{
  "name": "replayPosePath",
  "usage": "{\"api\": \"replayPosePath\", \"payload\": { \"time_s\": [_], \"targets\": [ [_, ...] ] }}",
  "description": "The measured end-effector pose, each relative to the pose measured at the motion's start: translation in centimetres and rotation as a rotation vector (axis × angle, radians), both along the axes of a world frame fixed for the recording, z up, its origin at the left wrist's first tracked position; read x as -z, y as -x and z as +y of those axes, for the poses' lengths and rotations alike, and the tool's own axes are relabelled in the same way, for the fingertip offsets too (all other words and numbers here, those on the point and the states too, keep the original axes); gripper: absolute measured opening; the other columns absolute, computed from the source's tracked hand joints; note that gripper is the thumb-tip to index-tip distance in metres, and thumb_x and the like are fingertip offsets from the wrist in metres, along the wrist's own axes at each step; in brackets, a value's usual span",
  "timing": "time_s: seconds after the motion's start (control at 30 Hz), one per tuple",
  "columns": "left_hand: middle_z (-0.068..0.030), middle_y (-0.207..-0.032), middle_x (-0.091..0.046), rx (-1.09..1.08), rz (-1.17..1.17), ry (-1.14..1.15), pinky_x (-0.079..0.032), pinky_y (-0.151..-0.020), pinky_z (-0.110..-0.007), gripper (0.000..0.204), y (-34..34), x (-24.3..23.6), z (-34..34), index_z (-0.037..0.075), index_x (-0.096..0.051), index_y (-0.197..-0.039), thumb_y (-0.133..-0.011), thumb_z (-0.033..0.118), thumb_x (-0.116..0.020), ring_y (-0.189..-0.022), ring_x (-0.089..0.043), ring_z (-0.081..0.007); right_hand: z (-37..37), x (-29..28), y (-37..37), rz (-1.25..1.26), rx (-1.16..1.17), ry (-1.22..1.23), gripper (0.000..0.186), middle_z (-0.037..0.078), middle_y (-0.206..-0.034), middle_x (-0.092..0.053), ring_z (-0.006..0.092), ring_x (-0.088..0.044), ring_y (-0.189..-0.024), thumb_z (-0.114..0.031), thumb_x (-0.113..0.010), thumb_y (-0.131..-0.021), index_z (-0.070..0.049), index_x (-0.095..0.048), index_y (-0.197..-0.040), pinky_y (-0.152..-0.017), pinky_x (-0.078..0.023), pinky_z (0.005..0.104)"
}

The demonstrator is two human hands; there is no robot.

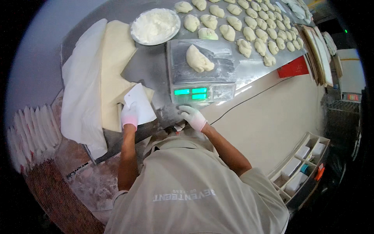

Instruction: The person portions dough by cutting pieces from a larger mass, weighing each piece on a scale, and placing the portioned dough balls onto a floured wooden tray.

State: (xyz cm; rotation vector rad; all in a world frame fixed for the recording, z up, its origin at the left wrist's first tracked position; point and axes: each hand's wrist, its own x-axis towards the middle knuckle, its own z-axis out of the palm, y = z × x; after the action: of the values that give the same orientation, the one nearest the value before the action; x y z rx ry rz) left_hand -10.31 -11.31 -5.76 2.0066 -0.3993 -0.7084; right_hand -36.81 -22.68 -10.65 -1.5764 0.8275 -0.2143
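While the left grip (129,116), in a white glove with a pink cuff, is closed on a flat white scraper (142,104), the right grip (193,118), gloved alike, is empty, its fingers loosely extended beside the near edge of the scale.

Step in hand, as judged: portioning dough by blade and weighing it. Next move, as judged: a straight, firm press of the scraper, the free grip ready to take the piece; whether the blade already touches dough cannot be told.

Dough slab (113,72): left, under and beyond the scraper; pale cream, smooth, soft-looking, jagged along its right side. White sheet (83,82): limp, creased, draped over the slab's left part.

Scale (223,93): right of the slab; boxy, green-lit displays on the near side, dark plate dusted with flour. Dough piece (198,59): one, on the plate, lumpy, irregular.

Bowl (156,43): round, far of the slab, heaped with powdery white flour (154,25).

Portioned pieces (235,22): many, in loose rows, far and right, rounded, folded-looking.

Surface (144,66): grey, smooth, metallic sheen, flour-smeared.

Red box (293,68): right, below the surface's edge.
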Motion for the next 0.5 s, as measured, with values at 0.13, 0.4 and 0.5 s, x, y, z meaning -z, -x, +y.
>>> {"api": "replayPosePath", "payload": {
  "time_s": [0.13,0.4,0.5],
  "targets": [
    [-0.0208,-0.104,-0.063,0.087,-0.126,-0.180,-0.044,-0.084,-0.037,0.034,0.7,-2.6,-1.0,0.001,-0.060,-0.109,-0.087,0.025,-0.052,-0.097,-0.059,-0.0327,0.9,-0.4,-5.1,-0.077,0.031,0.104,0.041,0.018,-0.113,-0.058,0.0254,-0.055,-0.105,-0.013,-0.050,-0.086,0.003,-0.045,-0.124,-0.090,-0.042,0.0311],
    [-0.0227,-0.106,-0.061,0.271,-0.314,-0.582,-0.044,-0.084,-0.040,0.035,-1.1,1.6,-3.1,0.001,-0.059,-0.108,-0.087,0.027,-0.048,-0.101,-0.056,-0.0391,0.2,1.9,-13.8,-0.046,0.096,0.475,0.023,0.019,-0.101,-0.059,0.0296,-0.057,-0.098,-0.011,-0.049,-0.082,0.001,-0.047,-0.101,-0.079,-0.042,0.0360],
    [-0.0238,-0.107,-0.060,0.288,-0.242,-0.443,-0.044,-0.085,-0.041,0.034,-0.5,2.0,-3.4,0.001,-0.060,-0.106,-0.087,0.027,-0.047,-0.103,-0.054,-0.0405,-1.0,1.3,-15.5,0.164,0.013,0.185,0.030,0.021,-0.096,-0.060,0.0350,-0.057,-0.095,-0.015,-0.050,-0.082,0.002,-0.048,-0.107,-0.081,-0.044,0.0380]
  ]
}}
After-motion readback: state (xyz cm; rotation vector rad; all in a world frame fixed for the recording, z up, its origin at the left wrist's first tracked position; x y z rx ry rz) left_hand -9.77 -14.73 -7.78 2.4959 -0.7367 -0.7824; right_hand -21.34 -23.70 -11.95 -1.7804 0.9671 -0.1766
